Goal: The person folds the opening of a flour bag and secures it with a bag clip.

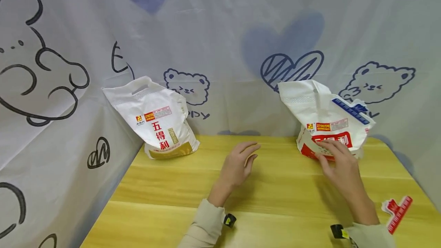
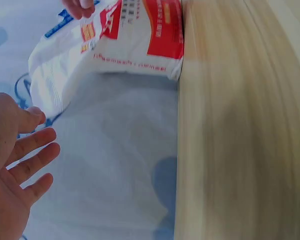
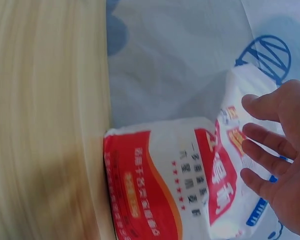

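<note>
A white and red flour bag stands at the back right of the table, its top folded over and a blue clip on its right edge. In front of this bag is my right hand, fingers loosely bent and nothing held; the right wrist view shows the spread fingers close over the bag's printed front. My left hand hovers over the middle of the table, fingers relaxed, holding nothing. A second flour bag, white with a gold base, leans at the back left.
A red clip lies on the table near its right edge, beside my right forearm. The yellow wooden table meets a pale printed cloth hanging behind it and at the left. Each wrist carries a small dark strap device.
</note>
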Demonstrator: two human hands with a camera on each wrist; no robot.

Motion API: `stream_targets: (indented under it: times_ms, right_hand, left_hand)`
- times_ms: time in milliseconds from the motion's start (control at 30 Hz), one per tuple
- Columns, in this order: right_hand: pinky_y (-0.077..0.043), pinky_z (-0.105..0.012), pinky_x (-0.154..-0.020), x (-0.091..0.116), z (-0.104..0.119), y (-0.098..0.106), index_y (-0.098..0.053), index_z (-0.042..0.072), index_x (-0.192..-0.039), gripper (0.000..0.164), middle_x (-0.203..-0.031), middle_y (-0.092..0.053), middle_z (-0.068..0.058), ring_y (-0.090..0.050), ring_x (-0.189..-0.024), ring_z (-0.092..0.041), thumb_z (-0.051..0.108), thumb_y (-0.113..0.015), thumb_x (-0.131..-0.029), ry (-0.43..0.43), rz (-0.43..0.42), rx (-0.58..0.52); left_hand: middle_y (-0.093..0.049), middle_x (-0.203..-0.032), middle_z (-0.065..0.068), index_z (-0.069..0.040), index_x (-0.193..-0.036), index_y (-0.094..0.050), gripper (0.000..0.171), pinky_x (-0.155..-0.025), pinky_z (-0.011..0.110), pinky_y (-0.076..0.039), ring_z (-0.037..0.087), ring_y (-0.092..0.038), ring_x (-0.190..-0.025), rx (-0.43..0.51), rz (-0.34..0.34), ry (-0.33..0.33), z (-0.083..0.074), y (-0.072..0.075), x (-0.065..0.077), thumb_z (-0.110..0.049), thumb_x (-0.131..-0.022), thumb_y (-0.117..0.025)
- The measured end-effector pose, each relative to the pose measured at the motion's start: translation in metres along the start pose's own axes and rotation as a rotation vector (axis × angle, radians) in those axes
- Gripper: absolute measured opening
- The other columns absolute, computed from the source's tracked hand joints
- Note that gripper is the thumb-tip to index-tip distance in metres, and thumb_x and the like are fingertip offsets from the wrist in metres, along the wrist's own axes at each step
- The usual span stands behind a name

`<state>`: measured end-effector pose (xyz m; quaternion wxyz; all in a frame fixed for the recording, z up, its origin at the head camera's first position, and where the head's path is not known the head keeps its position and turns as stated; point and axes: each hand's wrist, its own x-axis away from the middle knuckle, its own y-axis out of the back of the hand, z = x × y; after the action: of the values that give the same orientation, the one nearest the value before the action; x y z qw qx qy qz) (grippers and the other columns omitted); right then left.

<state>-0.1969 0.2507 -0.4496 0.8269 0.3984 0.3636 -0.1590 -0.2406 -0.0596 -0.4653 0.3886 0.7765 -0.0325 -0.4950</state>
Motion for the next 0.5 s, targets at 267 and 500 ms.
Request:
stream_targets:
  times_ms: [267, 500]
  right_hand:
    - [-0.03, -0.011, -0.105, -0.009, 0.015, -0.019, -0.071, 0.002, -0.12, 0.041, -0.12, -0.067, -0.015, -0.062, -0.114, -0.034, -0.005, -0.081, -0.08, 0.038, -0.006, -0.075]
    - [-0.033, -0.018, -0.108, -0.013, 0.027, -0.034, -0.072, 0.003, -0.119, 0.039, -0.123, -0.067, -0.013, -0.06, -0.117, -0.032, -0.004, -0.08, -0.081, 0.067, -0.001, -0.142]
  left_hand:
    - [-0.067, -0.128, 0.01, -0.006, -0.123, -0.072, 0.032, -0.099, 0.038, -0.052, 0.028, -0.064, -0.117, -0.018, -0.062, 0.055, 0.013, 0.025, 0.016, 0.0, -0.092, -0.074]
    - [-0.068, -0.126, 0.011, -0.005, -0.121, -0.073, 0.031, -0.099, 0.044, -0.052, 0.03, -0.064, -0.117, -0.039, -0.108, 0.111, 0.02, 0.044, 0.027, 0.001, -0.09, -0.074]
